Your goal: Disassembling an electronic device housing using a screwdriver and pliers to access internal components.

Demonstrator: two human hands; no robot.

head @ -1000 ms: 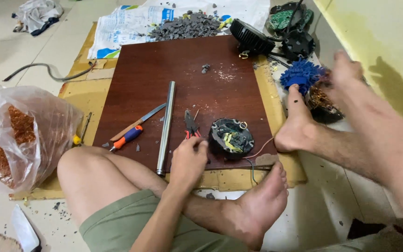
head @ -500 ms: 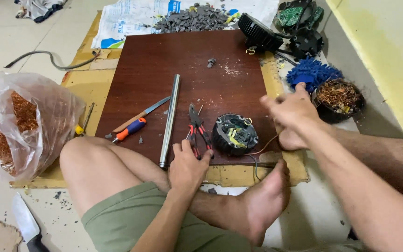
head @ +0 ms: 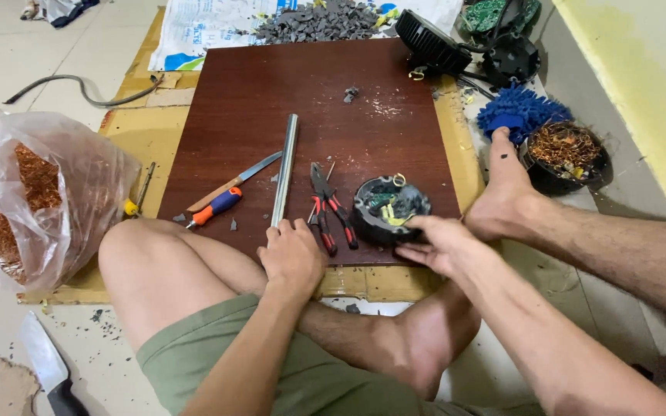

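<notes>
My left hand (head: 293,254) rests with curled fingers on the near edge of a dark brown board (head: 310,100). It lies between the end of a metal rod (head: 285,169) and the red handles of a pair of pliers (head: 329,208), and holds nothing that I can see. My right hand (head: 433,243) grips the near rim of a black round part (head: 385,204) with yellow and green wires inside, which sits on the board next to the pliers. My bare right foot (head: 506,185) lies just right of it.
A screwdriver with a blue and orange handle (head: 213,208) and a flat blade (head: 234,182) lie left of the rod. A plastic bag of copper wire (head: 25,192) stands at the left. A blue brush (head: 518,112), a bowl of copper scraps (head: 564,150) and a grey chip pile (head: 317,23) lie beyond.
My right hand has come down from beside my right foot to the black round part and taken hold of its rim. My left hand has stayed by the pliers.
</notes>
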